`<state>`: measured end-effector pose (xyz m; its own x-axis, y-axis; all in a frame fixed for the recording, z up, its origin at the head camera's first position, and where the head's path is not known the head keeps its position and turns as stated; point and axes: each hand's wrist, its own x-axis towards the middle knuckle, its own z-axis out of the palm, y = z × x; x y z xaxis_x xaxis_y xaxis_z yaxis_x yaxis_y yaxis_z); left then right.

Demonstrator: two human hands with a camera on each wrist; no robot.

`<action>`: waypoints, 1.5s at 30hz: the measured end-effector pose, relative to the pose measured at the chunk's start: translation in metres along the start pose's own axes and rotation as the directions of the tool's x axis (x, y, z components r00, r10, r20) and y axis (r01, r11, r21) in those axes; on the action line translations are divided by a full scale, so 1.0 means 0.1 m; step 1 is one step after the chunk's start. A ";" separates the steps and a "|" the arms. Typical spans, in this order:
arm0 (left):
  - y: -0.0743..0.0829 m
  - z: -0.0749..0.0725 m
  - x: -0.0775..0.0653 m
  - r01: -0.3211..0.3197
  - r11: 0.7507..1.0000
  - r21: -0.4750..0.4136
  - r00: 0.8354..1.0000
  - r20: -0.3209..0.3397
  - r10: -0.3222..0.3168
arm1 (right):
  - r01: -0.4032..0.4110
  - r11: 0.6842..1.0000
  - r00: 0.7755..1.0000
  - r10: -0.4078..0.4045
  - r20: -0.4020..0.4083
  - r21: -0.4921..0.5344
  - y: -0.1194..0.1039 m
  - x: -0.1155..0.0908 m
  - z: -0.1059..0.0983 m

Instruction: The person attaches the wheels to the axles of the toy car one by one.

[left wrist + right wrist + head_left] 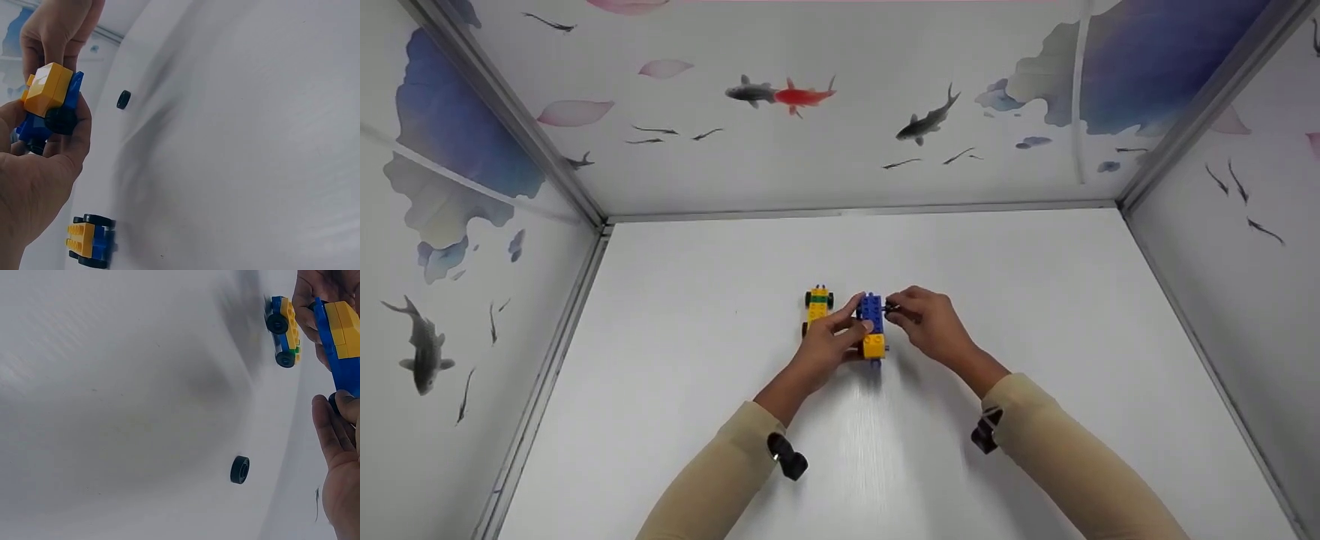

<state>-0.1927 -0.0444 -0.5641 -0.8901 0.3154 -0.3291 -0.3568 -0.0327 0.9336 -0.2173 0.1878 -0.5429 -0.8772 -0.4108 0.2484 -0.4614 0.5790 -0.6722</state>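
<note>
My left hand (826, 346) grips a toy car (873, 311) built of blue bricks, with a yellow block (49, 90) at its near end. Its thumb lies over the top and the fingers reach round the left side. A black wheel (61, 120) shows on the car in the left wrist view. On the car's other side, my right hand (936, 324) pinches a small black wheel (333, 403) between thumb and fingers, right at the blue base. The car is held up above the white table.
A second toy car (818, 300), yellow, green and blue with black wheels, stands on the table (697, 420) left of the held one. One loose black wheel (240, 469) lies on the table. Printed panels (840, 165) wall the table at the back and both sides.
</note>
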 end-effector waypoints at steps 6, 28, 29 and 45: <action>0.01 -0.01 -0.03 -0.001 1.000 0.017 1.000 0.012 0.001 | -0.018 1.000 1.000 0.018 0.015 0.012 0.00 -0.01 0.02; 0.11 0.04 -0.04 -0.002 1.000 -0.023 1.000 0.014 0.003 | -0.025 0.996 0.999 0.027 -0.027 0.080 -0.05 0.01 -0.02; 0.11 0.04 -0.03 -0.004 1.000 -0.025 1.000 0.011 0.004 | -0.030 0.995 0.999 0.033 -0.028 0.091 -0.05 0.01 -0.03; 0.10 0.01 -0.07 0.003 1.000 -0.005 1.000 -0.008 -0.003 | -0.150 0.981 0.986 0.158 0.056 -0.122 0.22 -0.12 -0.12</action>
<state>-0.1897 -0.0462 -0.5526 -0.8910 0.3080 -0.3335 -0.3613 -0.0365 0.9317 -0.2185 0.2140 -0.5527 -0.9303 -0.3530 0.0997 -0.3371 0.7155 -0.6119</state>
